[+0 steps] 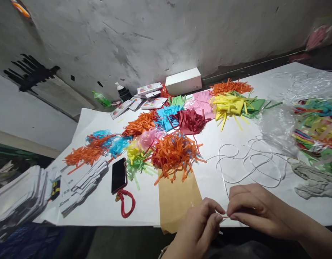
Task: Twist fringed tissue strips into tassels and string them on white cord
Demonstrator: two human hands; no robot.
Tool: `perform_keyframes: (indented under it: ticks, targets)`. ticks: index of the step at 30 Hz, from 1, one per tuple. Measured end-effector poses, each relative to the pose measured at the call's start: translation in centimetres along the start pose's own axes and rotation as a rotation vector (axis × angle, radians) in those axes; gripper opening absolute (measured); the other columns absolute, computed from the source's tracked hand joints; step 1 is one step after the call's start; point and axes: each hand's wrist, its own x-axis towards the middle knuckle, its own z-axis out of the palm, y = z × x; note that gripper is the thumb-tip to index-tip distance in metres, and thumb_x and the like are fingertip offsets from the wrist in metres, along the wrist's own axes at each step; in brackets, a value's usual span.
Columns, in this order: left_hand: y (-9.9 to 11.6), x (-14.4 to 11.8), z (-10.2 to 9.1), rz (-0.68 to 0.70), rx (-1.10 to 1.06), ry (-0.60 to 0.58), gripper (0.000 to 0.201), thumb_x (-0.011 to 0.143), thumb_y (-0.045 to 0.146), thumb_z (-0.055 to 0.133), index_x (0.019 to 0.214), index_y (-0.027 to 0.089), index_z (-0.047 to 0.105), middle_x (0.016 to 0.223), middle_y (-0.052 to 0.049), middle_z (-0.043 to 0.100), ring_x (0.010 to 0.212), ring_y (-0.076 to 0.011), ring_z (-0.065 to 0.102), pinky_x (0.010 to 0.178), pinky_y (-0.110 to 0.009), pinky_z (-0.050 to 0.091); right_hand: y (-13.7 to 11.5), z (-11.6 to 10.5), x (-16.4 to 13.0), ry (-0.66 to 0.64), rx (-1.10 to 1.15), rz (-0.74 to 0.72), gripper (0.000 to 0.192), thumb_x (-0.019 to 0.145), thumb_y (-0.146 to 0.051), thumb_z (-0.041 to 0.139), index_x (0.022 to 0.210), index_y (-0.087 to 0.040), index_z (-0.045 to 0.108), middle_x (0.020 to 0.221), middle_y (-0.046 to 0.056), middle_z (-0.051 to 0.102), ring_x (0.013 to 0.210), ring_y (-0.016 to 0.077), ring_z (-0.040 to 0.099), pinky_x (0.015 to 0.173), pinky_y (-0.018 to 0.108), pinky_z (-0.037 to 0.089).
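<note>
Indoors, white paper-covered table (263,118), scuffed grey wall (155,32), dim surroundings

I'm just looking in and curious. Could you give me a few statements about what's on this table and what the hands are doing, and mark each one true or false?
1. Both hands, left hand and right hand, pinch a thin red strip between their fingertips. True.
2. The phone stands upright against the wall. False: it lies flat on the table, beside a red cord.
3. A brown envelope lies in front of the orange paper strips. True.
4. The white string is wound tight on a spool. False: it lies in loose loops on the table.
5. A white box sits at the far edge by the wall. True.
</note>
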Motion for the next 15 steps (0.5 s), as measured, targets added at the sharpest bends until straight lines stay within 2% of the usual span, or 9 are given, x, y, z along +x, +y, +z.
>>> perform_keyframes:
  ticks: [6, 11, 15]
  targets:
    - [-1.3, 0.1, 0.7, 0.054, -0.205, 0.034, 0.036, 0.104, 0.055, 0.037, 0.104, 0.02, 0.046, 0.065, 0.007, 0.037, 0.055, -0.0096, 0.034, 0.052, -0.023, 0.027, 0.1, 0.2, 0.0, -0.009, -0.023, -0.003, 0.012, 0.093, -0.013, 0.055, 0.087, -0.019, 0.064, 0.078, 0.002, 0.064, 0.071, 0.0121, 0.058, 0.064, 0.022, 0.042]
    - [-1.9, -0.2, 1.1, 0.129, -0.274, 0.025, 0.029, 0.105, 0.049, 0.04, 0.105, 0.021, 0.047, 0.067, 0.006, 0.036, 0.056, -0.0091, 0.033, 0.051, -0.022, 0.026, 0.4, 0.6, -0.1, 0.062, -0.015, 0.011, 0.012, 0.094, -0.016, 0.057, 0.085, -0.018, 0.064, 0.074, 0.0, 0.06, 0.068, 0.0108, 0.054, 0.061, 0.021, 0.039]
    - [-2.0, -0.1, 1.3, 0.162, -0.355, 0.022, 0.025, 0.105, 0.046, 0.042, 0.105, 0.021, 0.047, 0.07, 0.005, 0.038, 0.058, -0.009, 0.034, 0.052, -0.021, 0.027, 0.4, 0.8, -0.2, 0.04, -0.021, 0.018, 0.011, 0.094, -0.015, 0.056, 0.085, -0.018, 0.063, 0.075, 0.0, 0.06, 0.067, 0.0105, 0.053, 0.06, 0.021, 0.039]
